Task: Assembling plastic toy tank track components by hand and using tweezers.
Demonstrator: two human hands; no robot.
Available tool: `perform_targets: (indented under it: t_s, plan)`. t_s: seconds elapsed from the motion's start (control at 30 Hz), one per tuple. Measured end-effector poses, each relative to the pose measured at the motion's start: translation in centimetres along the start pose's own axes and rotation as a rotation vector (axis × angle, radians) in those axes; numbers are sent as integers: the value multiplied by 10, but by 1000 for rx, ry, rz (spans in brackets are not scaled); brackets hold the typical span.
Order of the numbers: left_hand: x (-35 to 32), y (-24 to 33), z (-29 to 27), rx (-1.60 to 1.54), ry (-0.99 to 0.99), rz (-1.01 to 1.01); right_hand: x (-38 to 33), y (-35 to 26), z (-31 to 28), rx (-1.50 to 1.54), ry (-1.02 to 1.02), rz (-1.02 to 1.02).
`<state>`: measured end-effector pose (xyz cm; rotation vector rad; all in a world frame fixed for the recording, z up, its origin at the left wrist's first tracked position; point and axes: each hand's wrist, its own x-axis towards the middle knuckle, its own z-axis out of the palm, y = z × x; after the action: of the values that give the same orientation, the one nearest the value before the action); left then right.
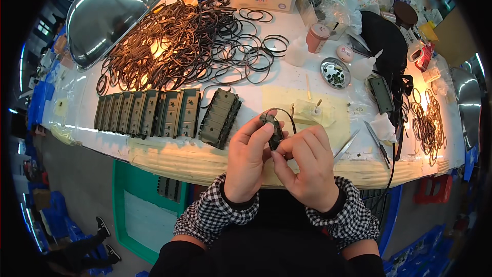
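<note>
My left hand (245, 166) is closed around a small dark green part (275, 136), held upright above the table's front edge. A thin black loop (288, 114) arches from the part's top and runs down behind my right hand (310, 166). The thumb and forefinger of that hand pinch at the part's lower end, where the loop seems to meet it; the exact contact is hidden by my fingers. To the left lies an olive-green ribbed part (220, 118) with dark wheel-like edges. Beyond it stands a row of several similar olive-green parts (148, 114).
A large tangle of dark loops (179, 41) covers the back left, beside a shiny metal lamp shade (115, 13). Tweezers (376, 143) lie at right, near a round dish of small green pieces (335, 73). More loops (429, 123) lie far right. Below is a green tray (119, 205).
</note>
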<state>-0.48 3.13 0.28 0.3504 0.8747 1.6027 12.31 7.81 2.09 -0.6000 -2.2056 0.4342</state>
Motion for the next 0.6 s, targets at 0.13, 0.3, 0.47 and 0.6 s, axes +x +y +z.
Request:
perform_targets:
  t_s: [0.13,0.3,0.47,0.6]
  plan:
    - [-2,2,0,19,-9,-16,1,-3,-2,-109,-18,-132]
    - [0,4,-2,-7,-15,-71,2,0,-6,-25,-54,-151]
    - [3,3,-2,-14,-83,-96,0,6,-11,70,-66,-85]
    - [0,5,-6,99,-209,-139,14,2,-30,92,13,39]
